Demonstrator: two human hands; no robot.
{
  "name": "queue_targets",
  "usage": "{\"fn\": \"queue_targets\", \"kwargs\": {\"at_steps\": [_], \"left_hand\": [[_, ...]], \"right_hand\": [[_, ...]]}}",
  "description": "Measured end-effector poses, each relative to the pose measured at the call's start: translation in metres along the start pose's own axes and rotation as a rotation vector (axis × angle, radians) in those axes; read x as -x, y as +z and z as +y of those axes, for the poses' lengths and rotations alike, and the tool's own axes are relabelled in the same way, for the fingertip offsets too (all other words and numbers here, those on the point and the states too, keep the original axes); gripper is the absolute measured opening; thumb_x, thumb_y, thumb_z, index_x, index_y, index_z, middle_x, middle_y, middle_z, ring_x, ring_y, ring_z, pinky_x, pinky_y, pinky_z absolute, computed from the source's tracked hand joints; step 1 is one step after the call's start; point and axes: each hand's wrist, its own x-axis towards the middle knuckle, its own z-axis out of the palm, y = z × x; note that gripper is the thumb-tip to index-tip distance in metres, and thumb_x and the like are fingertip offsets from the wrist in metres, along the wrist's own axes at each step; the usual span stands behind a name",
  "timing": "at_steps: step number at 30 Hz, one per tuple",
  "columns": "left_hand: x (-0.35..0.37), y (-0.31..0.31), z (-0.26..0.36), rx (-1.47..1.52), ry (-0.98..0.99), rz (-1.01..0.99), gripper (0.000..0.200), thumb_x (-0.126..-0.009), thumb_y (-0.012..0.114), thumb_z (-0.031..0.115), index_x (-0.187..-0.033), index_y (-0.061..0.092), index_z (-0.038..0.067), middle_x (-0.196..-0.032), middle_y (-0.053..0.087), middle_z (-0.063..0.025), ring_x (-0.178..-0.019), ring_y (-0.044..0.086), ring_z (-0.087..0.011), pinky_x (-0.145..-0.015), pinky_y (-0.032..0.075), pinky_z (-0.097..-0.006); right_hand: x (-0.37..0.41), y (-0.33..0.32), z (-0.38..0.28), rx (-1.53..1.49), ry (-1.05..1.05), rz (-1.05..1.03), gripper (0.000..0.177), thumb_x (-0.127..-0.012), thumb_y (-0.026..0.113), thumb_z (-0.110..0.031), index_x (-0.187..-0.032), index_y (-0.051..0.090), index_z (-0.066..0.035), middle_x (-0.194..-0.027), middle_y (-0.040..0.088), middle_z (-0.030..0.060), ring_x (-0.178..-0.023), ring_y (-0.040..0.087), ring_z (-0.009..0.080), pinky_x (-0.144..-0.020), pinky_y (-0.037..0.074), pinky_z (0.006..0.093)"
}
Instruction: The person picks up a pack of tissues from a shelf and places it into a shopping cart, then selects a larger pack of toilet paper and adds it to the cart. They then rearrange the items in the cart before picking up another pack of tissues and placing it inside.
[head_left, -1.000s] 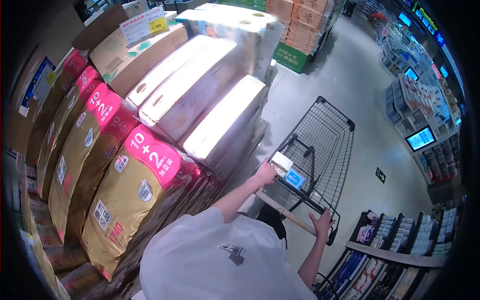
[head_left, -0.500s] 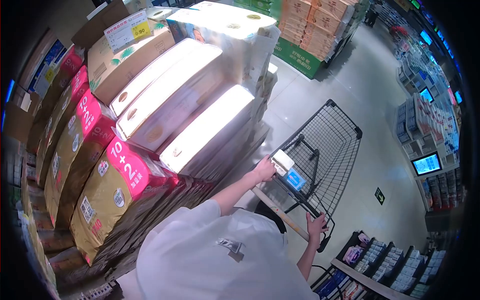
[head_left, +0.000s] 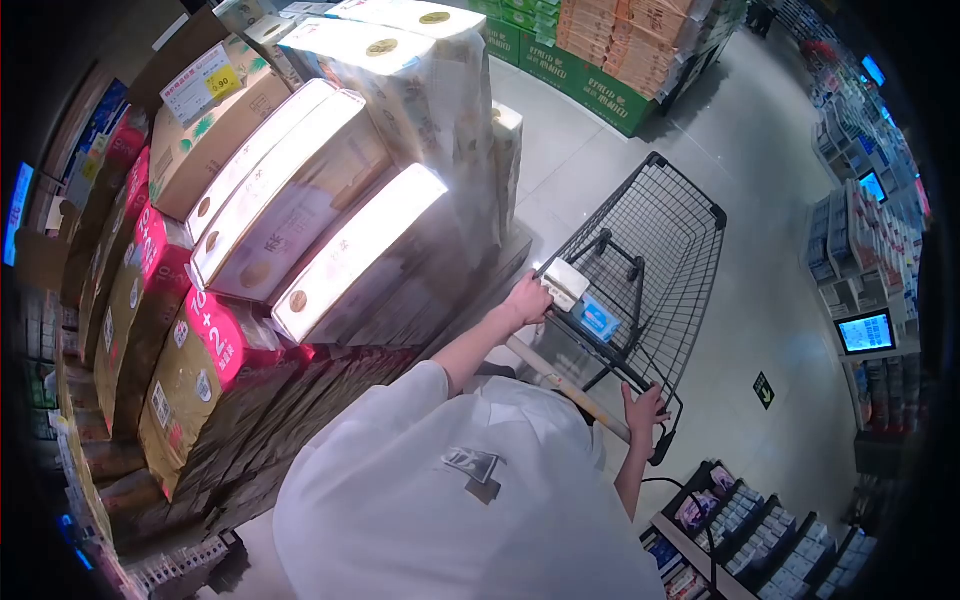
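My left hand point(head_left: 528, 298) is closed around the left end of the shopping cart handle point(head_left: 574, 326), right beside a white pack point(head_left: 563, 284). My right hand point(head_left: 645, 408) lies over the right end of that handle, its fingers curled across the bar and the thumb standing up. A blue pack point(head_left: 596, 317) sits against the white one, just past the handle. Beyond them stretches the dark wire basket of the shopping cart point(head_left: 680, 250). Between my body and the handle runs a pale stick-like bar point(head_left: 560, 380), partly hidden by my shirt.
Tall stacks of white packs point(head_left: 300, 210) and gold-and-pink packs point(head_left: 190, 400) rise close on my left. A green-based pallet of orange packs point(head_left: 610, 50) stands ahead. Shelves with a screen point(head_left: 866, 332) line the right, and a low rack point(head_left: 770, 530) is near my right arm.
The stacks on the left have slid leftward in view, and the cart appears slightly further right. Both hands stay at the cart handle.
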Motion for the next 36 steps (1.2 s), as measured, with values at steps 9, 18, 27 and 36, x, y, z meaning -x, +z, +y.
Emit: {"fn": "queue_targets", "kwargs": {"at_steps": [9,18,27,36], "left_hand": [[-0.070,-0.003,-0.001,-0.007,-0.014,0.060,0.037,-0.076,0.076,0.040,-0.109,0.069,0.026,-0.105,0.066,-0.0018,-0.097,0.067,-0.0192,-0.098,0.039,-0.0453],[-0.135,-0.001,-0.015,0.230,-0.074,0.021,0.040,-0.072,0.074,0.025,-0.111,0.067,0.017,-0.107,0.065,-0.0064,-0.101,0.067,-0.0246,-0.095,0.044,-0.0459],[-0.201,-0.010,-0.040,0.318,-0.174,0.078,0.033,-0.074,0.072,0.024,-0.106,0.068,0.016,-0.101,0.066,-0.0081,-0.096,0.067,-0.0278,-0.082,0.052,-0.0437],[-0.259,-0.020,-0.068,0.410,-0.252,0.116,0.028,-0.077,0.070,0.023,-0.103,0.069,0.016,-0.099,0.066,-0.0094,-0.095,0.065,-0.0297,-0.083,0.052,-0.0434]], "right_hand": [[-0.100,-0.042,-0.005,0.048,-0.092,-0.012,0.089,-0.084,0.063,-0.063,-0.141,0.033,-0.002,-0.141,0.045,0.0216,-0.138,0.034,0.0398,-0.110,0.002,0.0721],[-0.194,-0.069,-0.016,0.091,-0.146,-0.015,0.094,-0.080,0.065,-0.067,-0.142,0.032,-0.005,-0.141,0.045,0.0206,-0.140,0.033,0.0332,-0.112,0.001,0.0704],[-0.286,-0.092,-0.045,0.109,-0.207,-0.021,0.094,-0.078,0.065,-0.069,-0.140,0.035,-0.005,-0.140,0.047,0.0175,-0.138,0.035,0.0341,-0.112,0.001,0.0694],[-0.375,-0.116,-0.077,0.084,-0.276,-0.066,0.087,-0.076,0.069,-0.068,-0.132,0.041,-0.008,-0.133,0.051,0.0199,-0.134,0.038,0.0347,-0.112,0.004,0.0692]]}}
